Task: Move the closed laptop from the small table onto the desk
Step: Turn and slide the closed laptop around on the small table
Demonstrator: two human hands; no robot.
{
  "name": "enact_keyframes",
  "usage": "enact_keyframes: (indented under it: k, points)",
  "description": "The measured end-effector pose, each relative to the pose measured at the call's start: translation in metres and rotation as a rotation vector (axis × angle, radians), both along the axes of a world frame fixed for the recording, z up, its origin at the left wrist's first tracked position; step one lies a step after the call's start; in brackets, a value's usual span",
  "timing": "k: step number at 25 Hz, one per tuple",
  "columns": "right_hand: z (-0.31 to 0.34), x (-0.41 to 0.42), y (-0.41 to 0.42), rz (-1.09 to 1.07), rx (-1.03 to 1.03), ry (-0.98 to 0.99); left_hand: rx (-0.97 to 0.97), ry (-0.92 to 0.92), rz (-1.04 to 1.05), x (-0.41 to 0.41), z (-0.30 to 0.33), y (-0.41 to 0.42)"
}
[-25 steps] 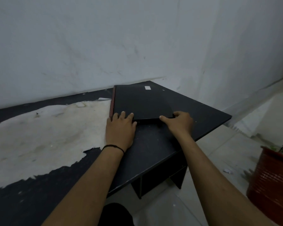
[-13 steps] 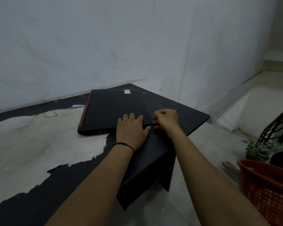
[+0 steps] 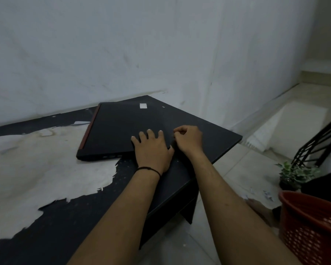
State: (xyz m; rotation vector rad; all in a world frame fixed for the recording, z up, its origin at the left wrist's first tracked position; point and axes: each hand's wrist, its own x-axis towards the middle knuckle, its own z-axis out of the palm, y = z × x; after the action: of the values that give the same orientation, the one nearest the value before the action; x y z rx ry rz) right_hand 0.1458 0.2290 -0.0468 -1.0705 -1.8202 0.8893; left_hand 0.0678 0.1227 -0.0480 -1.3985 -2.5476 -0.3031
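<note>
Both hands are on the flat matte-black laptop [image 3: 122, 131] lying on the peeling desk [image 3: 46, 169]: my left hand [image 3: 152, 152] pressed flat, fingers spread; my right hand [image 3: 188, 139] curled loosely at its corner.

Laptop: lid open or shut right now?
Shut. The laptop lies flat on the desk, lid down, no screen or keys showing; the left hand rests palm-down on its near corner.

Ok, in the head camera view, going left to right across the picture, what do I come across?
Worn pale patch of the desk → closed laptop → left hand → right hand → small potted plant → red basket.
</note>
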Motion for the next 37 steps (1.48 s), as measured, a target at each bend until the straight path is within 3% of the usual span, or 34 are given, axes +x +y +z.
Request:
enact_keyframes:
  k: [10, 14, 19, 23, 37]
  points:
    - [0.002, -0.011, -0.038, -0.022, 0.055, -0.194, -0.02, 0.038, -0.191, -0.04, 0.003, -0.124]
    - [-0.002, -0.034, -0.077, 0.0, 0.064, -0.272, -0.008, 0.023, -0.176, -0.034, 0.008, -0.136]
    - [0.0, -0.045, -0.071, -0.018, 0.013, -0.214, 0.052, -0.017, -0.063, -0.028, 0.025, -0.116]
    - [0.005, -0.058, -0.036, -0.033, -0.012, -0.131, -0.041, -0.076, 0.032, -0.032, 0.034, -0.083]
    - [0.0, -0.113, 0.085, 0.027, 0.065, -0.355, -0.078, -0.108, 0.074, -0.064, 0.035, 0.033]
